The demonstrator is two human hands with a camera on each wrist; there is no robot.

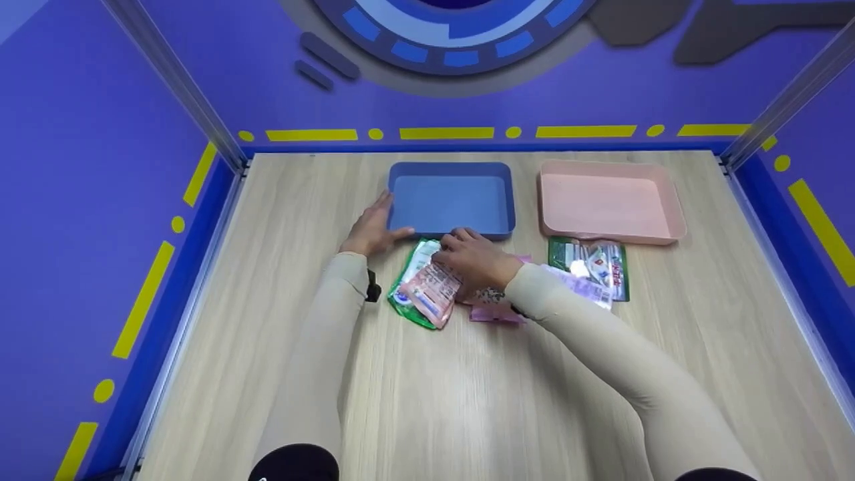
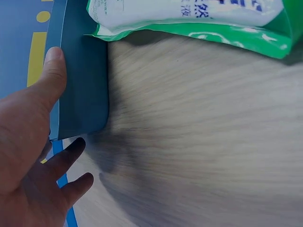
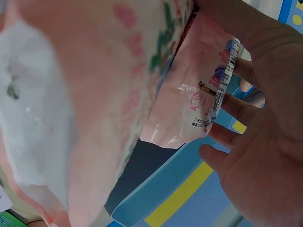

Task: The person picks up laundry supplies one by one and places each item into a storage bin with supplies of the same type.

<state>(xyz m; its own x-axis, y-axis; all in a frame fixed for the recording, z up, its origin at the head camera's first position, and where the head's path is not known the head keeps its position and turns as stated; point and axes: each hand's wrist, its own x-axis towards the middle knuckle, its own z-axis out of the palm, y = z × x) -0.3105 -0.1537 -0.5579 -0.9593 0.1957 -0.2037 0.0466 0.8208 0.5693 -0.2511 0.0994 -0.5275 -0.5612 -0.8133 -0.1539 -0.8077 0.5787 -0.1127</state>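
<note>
My left hand [image 1: 371, 229] spans the front left corner of the blue tray [image 1: 407, 199], its fingers spread along the outside. In the left wrist view the thumb [image 2: 54, 71] lies against the tray's front wall near the rim. My right hand [image 1: 475, 257] is just in front of that tray, gripping a pink packet [image 3: 189, 94] by its edge. Beneath this hand, a pink printed pouch [image 1: 433, 292] overlaps a green and white pouch [image 1: 403, 309]. A larger pale pink pouch [image 3: 104, 94] fills the near side of the right wrist view.
An empty pink tray [image 1: 611, 200] stands right of the blue one. In front of it lie a green-edged packet [image 1: 618, 267] and a shiny lilac packet [image 1: 584, 286]. A purple packet [image 1: 497, 315] pokes out beneath the right forearm. Blue walls border the wooden table [image 1: 427, 401].
</note>
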